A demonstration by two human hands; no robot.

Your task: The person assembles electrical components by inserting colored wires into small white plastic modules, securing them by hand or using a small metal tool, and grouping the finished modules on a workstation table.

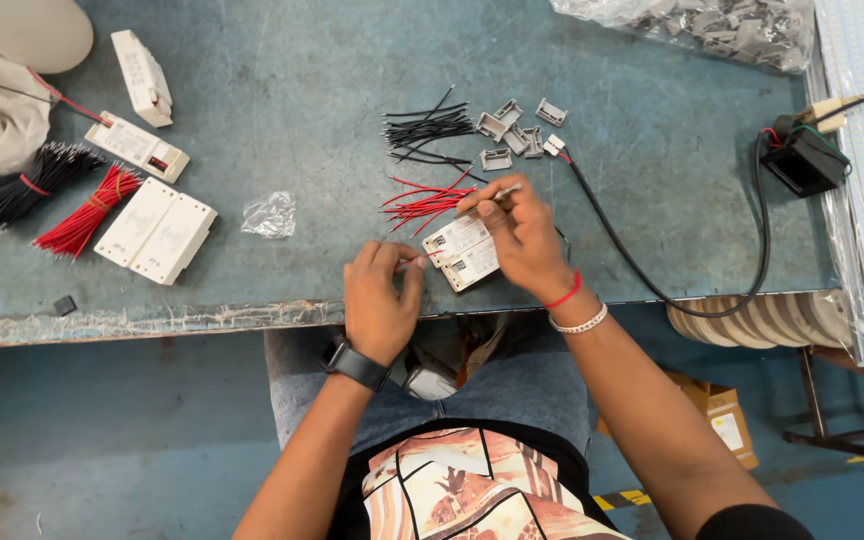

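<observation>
My left hand pinches a short red wire against the end of two small white driver boxes lying at the table's near edge. My right hand rests over those boxes and grips a thin screwdriver between thumb and fingers. Just beyond lie loose red wires, loose black wires and several small grey clips.
Several white driver boxes and bundled red and black wires lie at left, near a crumpled plastic wrapper. A black cable runs to a black unit at right. A bag of grey parts sits far right.
</observation>
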